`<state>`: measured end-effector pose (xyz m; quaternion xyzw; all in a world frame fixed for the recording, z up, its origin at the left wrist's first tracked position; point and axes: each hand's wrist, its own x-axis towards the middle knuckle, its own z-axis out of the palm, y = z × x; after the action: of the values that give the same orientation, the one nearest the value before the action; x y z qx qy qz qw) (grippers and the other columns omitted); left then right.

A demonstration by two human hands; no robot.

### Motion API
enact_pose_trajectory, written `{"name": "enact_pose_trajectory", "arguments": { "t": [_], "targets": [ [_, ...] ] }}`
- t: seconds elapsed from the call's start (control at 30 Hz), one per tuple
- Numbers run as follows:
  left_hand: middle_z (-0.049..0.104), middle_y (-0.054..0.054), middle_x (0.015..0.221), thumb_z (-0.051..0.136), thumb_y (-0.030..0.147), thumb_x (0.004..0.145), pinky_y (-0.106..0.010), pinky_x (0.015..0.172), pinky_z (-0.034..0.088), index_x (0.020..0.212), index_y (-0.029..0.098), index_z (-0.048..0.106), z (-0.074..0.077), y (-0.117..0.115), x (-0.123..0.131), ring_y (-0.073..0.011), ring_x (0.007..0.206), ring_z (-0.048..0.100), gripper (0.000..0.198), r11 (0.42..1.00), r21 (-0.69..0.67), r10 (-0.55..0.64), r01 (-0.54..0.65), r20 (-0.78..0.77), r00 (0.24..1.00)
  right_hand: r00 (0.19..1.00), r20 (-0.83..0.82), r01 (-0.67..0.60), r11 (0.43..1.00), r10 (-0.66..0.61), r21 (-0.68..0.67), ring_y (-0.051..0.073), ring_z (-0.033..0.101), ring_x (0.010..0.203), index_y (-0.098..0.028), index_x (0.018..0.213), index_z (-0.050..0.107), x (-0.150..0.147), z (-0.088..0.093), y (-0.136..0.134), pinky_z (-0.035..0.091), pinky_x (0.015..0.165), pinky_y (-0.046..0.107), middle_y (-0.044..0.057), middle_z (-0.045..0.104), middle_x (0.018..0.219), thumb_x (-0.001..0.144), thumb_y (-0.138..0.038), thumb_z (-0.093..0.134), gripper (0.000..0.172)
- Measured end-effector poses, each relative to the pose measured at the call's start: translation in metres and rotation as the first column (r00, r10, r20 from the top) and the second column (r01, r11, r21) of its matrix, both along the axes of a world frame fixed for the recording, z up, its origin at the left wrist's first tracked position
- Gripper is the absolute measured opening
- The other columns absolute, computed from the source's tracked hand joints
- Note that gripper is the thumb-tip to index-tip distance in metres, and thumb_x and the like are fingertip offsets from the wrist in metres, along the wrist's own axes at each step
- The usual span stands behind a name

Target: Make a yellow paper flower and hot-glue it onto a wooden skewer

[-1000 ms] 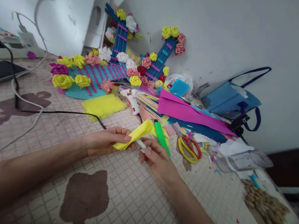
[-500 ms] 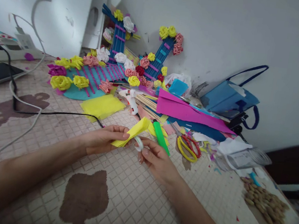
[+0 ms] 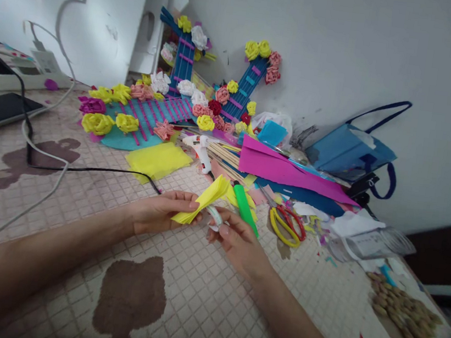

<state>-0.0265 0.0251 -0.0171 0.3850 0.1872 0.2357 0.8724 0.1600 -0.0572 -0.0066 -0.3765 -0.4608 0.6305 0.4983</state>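
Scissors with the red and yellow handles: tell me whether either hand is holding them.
No, the scissors lie on the table, while the left hand holds yellow paper and the right hand a pale strip.

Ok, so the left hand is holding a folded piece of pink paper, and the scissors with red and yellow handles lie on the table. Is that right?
Not quite: the folded paper in the left hand is yellow, not pink, as the head view shows. The scissors do lie on the table.
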Motion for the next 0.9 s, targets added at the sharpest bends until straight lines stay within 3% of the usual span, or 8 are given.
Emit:
{"name": "enact_pose_trajectory", "arguments": {
  "t": [0.1,0.27,0.33,0.43,0.6,0.73,0.9],
  "targets": [
    [0.062,-0.002,0.074,0.072,0.030,0.074,-0.020,0.061,0.037,0.082,0.012,0.062,0.010,-0.002,-0.002,-0.0097,0.066,0.052,0.023,0.987,0.158,-0.025,0.037,-0.077,0.997,0.996,0.061,0.067,0.998,-0.066,-0.016,0.010,0.047,0.067,-0.021,0.075,0.064,-0.001,-0.002,-0.001,0.039,0.060,0.024,0.000,0.055,0.084,0.073,-0.030,0.067,0.010],
    [0.061,-0.001,0.078,0.069,0.024,0.076,-0.021,0.063,0.035,0.073,0.012,0.062,0.026,-0.006,-0.001,-0.0099,0.070,0.051,0.014,0.896,0.429,-0.059,0.115,-0.142,0.988,0.978,0.168,0.138,0.989,-0.127,-0.051,0.010,0.043,0.061,-0.020,0.073,0.063,-0.001,-0.009,-0.001,0.036,0.056,0.023,-0.002,0.050,0.066,0.073,-0.028,0.065,0.008],
    [0.061,0.001,0.075,0.069,0.024,0.076,-0.020,0.061,0.034,0.074,0.013,0.062,0.025,-0.005,-0.001,-0.0088,0.067,0.050,0.014,0.916,0.393,-0.014,0.076,-0.159,0.987,0.981,0.169,0.102,0.994,-0.095,-0.031,0.010,0.045,0.063,-0.021,0.079,0.065,0.000,-0.009,-0.001,0.039,0.058,0.024,-0.001,0.053,0.073,0.075,-0.028,0.065,0.008],
    [0.061,0.001,0.070,0.072,0.029,0.073,-0.018,0.057,0.035,0.076,0.012,0.062,0.019,-0.002,-0.001,-0.0073,0.061,0.050,0.020,0.979,0.206,0.040,-0.010,-0.141,0.989,0.988,0.156,0.017,1.000,-0.019,0.014,0.009,0.050,0.068,-0.026,0.093,0.067,0.001,-0.006,-0.001,0.042,0.064,0.025,0.000,0.059,0.095,0.079,-0.029,0.063,0.015],
    [0.065,-0.003,0.074,0.078,0.025,0.066,-0.018,0.065,0.043,0.076,0.009,0.064,0.010,0.002,-0.001,-0.0085,0.067,0.057,0.023,0.998,-0.027,0.048,-0.048,-0.019,0.999,0.990,0.135,-0.042,0.997,0.033,0.060,0.008,0.052,0.071,-0.027,0.094,0.068,0.004,-0.004,0.001,0.045,0.063,0.025,0.002,0.050,0.126,0.079,-0.030,0.065,0.016],
    [0.065,-0.003,0.077,0.077,0.023,0.068,-0.018,0.066,0.045,0.081,0.010,0.066,0.008,0.000,0.000,-0.0087,0.068,0.057,0.022,0.994,-0.090,0.055,-0.055,-0.005,0.998,0.994,0.105,-0.049,0.996,0.042,0.068,0.007,0.052,0.065,-0.028,0.095,0.067,0.005,-0.004,0.001,0.046,0.062,0.026,0.002,0.050,0.128,0.078,-0.033,0.065,0.018],
    [0.064,-0.003,0.075,0.078,0.027,0.068,-0.019,0.067,0.044,0.081,0.011,0.066,0.006,-0.002,0.001,-0.0089,0.068,0.056,0.024,0.998,-0.052,0.031,-0.031,0.000,1.000,0.996,0.089,-0.001,0.999,-0.003,0.040,0.009,0.052,0.065,-0.024,0.085,0.066,0.004,0.000,0.000,0.045,0.064,0.028,0.003,0.056,0.117,0.076,-0.037,0.067,0.016]
  ]
}}
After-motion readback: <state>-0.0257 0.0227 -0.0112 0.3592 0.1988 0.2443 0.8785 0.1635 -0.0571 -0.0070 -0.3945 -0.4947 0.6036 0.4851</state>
